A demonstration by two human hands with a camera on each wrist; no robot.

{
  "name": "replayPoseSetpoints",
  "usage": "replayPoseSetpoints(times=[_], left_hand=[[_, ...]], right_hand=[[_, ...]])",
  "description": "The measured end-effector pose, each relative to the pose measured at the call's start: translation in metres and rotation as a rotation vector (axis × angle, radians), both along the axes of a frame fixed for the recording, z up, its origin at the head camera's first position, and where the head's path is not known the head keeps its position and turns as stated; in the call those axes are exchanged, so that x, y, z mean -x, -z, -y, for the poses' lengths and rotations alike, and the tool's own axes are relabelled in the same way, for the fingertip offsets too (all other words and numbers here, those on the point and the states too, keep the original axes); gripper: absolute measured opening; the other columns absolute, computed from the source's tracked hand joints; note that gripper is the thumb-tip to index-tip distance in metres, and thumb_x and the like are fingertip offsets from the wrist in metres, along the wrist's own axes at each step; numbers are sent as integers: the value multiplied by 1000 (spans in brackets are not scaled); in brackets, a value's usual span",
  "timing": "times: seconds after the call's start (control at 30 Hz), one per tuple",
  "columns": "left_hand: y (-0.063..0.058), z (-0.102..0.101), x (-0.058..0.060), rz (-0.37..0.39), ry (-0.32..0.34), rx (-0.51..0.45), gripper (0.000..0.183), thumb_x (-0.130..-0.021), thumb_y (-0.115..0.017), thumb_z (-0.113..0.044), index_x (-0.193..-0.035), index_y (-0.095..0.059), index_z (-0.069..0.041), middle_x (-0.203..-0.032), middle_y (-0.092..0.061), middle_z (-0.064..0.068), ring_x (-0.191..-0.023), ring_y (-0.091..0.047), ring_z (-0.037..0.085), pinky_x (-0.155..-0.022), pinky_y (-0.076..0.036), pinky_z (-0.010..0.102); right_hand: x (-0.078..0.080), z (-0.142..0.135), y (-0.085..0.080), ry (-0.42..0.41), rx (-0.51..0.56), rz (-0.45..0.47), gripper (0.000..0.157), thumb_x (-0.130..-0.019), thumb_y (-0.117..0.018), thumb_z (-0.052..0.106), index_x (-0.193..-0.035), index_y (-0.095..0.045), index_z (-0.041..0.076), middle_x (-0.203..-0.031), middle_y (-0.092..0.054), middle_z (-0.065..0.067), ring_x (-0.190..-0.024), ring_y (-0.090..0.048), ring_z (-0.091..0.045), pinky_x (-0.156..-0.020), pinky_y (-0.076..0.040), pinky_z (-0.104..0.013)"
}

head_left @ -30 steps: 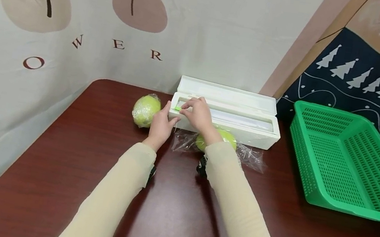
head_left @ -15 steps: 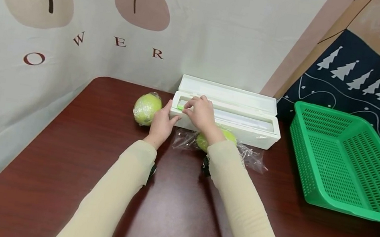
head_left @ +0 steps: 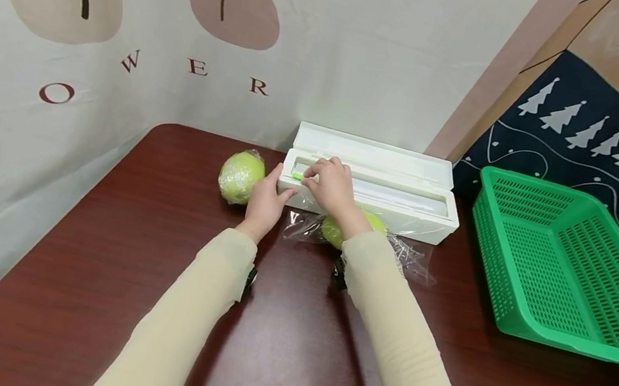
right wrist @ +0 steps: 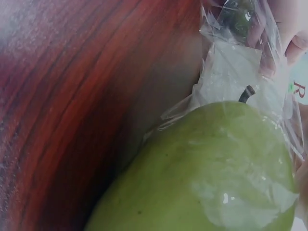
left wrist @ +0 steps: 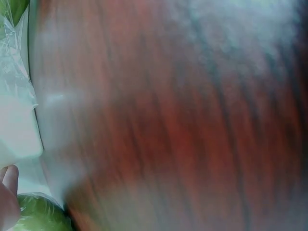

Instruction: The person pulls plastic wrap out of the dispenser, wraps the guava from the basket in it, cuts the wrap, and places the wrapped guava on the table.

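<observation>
A long white cling film dispenser [head_left: 412, 224] lies at the back of the table, its lid raised. At its left end my left hand [head_left: 263, 205] grips the corner, thumb along the front. My right hand [head_left: 331, 186] pinches a small bright green slide cutter [head_left: 297, 176] near the left of the dispenser's top. Below that wrist, a green pear [right wrist: 207, 173] with a short dark stem lies under clear film [head_left: 415, 264], partly hidden by the arm in the head view. Another green fruit [head_left: 241, 178], wrapped in film, sits just left of my left hand.
A green perforated plastic basket [head_left: 507, 306] stands to the right, with nothing visible in it. Behind the dark red-brown table [head_left: 286, 361] hangs a printed cloth [head_left: 363, 62]; a dark blue cloth with white trees [head_left: 566, 140] hangs behind the basket.
My right hand has moved slightly right along the dispenser with the green slide cutter. My left hand keeps its grip on the left end. The view has shifted a little.
</observation>
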State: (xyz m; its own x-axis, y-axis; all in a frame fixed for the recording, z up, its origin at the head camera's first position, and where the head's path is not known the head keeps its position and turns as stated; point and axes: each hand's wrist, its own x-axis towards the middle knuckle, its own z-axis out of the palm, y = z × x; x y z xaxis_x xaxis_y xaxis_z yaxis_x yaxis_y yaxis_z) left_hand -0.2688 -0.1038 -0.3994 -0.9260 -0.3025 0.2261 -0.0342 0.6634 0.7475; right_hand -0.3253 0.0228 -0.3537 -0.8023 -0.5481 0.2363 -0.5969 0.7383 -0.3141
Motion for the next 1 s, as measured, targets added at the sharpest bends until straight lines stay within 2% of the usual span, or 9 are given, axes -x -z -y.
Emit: replayPoseSetpoints(times=[0.27, 0.47, 0.63, 1.0], left_hand=[[-1, -3, 1, -5, 7, -34, 62, -87, -66, -18, -140, -39, -1, -139, -47, 19, -126, -48, 30, -104, -40, 40], [3, -3, 3, -23, -5, -66, 63, -87, -66, -17, -141, -39, -2, -140, -46, 17, -128, -46, 29, -106, -38, 39], [6, -2, 4, -34, -18, -80, 63, -86, -67, -16, -140, -39, -2, -139, -47, 17, -126, -48, 29, -105, -39, 38], [5, 0, 5, -27, -25, -120, 64, -84, -69, -15, -140, -40, -3, -137, -49, 17, -120, -54, 28, -101, -43, 36]], right_hand=[[0, -7, -1, 6, -15, -37, 21, -87, -64, 28, -99, -71, 13, -107, -68, -2, -102, -52, -22, -94, -38, -39], [3, -23, 1, 61, 34, 49, 20, -87, -65, 27, -98, -71, 11, -110, -68, -3, -105, -50, -22, -98, -35, -40], [5, -31, 2, 43, 60, 93, 21, -87, -64, 26, -100, -70, 10, -111, -67, -5, -106, -50, -23, -99, -34, -41], [7, -40, -2, 26, 49, 85, 21, -86, -66, 26, -99, -71, 10, -111, -68, -5, -106, -50, -24, -99, -34, -42]])
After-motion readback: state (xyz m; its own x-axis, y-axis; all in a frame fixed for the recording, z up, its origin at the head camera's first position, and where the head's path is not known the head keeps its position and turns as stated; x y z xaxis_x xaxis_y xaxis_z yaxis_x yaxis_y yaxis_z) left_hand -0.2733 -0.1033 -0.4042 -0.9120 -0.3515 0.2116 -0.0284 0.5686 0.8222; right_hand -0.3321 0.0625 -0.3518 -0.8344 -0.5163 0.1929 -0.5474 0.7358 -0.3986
